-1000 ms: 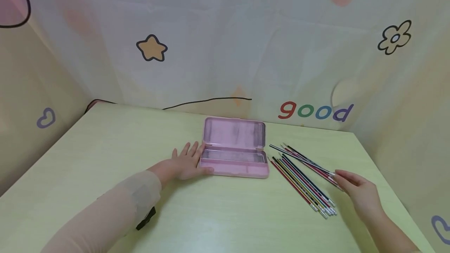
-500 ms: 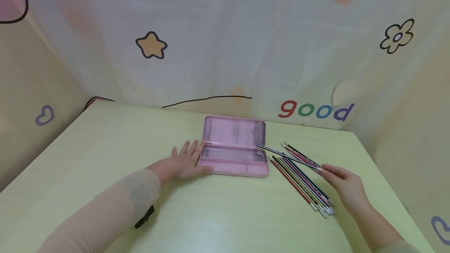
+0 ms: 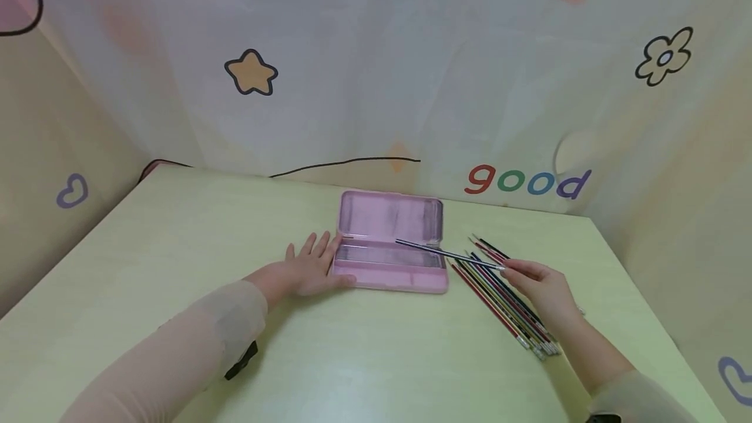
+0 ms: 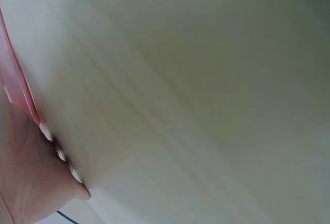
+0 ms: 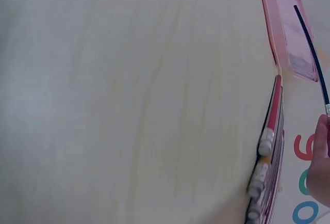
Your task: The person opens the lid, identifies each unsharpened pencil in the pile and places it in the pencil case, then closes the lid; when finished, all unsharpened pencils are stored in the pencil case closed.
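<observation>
A pink pencil case (image 3: 388, 281) lies with its lid (image 3: 370, 214) raised at the middle of the table. My left hand (image 3: 308, 271) rests flat with spread fingers against the case's left side; the left wrist view shows only part of this hand (image 4: 31, 167) and a pink edge of the case. My right hand (image 3: 543, 286) pinches a dark striped pencil (image 3: 452, 254) near its eraser end. The pencil's far end hangs over the case's long compartment. Below that hand lies a bundle of several pencils (image 3: 499, 305) with white erasers, also visible in the right wrist view.
A couple more pencils (image 3: 490, 250) lie behind the bundle, partly hidden by my right hand. The pale table (image 3: 352, 358) meets a cloth backdrop (image 3: 352, 83) printed with a star, a flower and the word "good".
My right hand has moved left with the striped pencil, away from the loose pencils at right, bringing its far end over the case. The left hand has stayed in place.
</observation>
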{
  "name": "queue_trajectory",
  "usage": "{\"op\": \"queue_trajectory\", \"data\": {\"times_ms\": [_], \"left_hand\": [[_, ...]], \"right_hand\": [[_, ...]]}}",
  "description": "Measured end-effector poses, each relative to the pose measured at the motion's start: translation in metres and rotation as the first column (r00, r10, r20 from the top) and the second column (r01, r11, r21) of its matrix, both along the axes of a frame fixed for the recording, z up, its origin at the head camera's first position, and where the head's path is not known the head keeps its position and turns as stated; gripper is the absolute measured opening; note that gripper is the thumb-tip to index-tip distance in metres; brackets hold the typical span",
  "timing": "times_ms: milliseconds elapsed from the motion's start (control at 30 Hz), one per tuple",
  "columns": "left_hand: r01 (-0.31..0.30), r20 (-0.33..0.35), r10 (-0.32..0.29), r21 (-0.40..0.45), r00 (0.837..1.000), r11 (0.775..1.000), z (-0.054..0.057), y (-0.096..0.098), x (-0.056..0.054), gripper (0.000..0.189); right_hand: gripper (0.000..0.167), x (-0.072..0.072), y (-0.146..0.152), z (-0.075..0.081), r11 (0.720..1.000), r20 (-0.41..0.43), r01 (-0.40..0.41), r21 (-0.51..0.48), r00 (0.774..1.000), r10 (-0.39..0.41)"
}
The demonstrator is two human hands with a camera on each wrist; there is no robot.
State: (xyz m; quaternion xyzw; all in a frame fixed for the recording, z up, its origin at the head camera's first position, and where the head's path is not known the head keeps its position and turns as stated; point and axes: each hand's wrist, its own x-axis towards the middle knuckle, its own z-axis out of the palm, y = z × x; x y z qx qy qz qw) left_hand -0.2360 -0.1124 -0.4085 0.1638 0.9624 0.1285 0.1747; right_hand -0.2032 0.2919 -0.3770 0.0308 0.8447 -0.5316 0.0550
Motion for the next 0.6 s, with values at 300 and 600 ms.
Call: {"op": "queue_trajectory", "data": {"times_ms": [300,600], "left_hand": [[0.012,0.009,-0.012,-0.038,1.000,0.999,0.007,0.002,0.002,0.097],[0.013,0.006,-0.013,-0.032,1.000,0.999,0.007,0.001,0.000,0.097]], "right_hand": [[0.060,-0.013,-0.018,0.004,0.999,0.053,-0.006,0.033,0.999,0.004],[0.056,-0.026,-0.032,0.003,0.997,0.059,-0.045,0.068,0.997,0.041]]}}
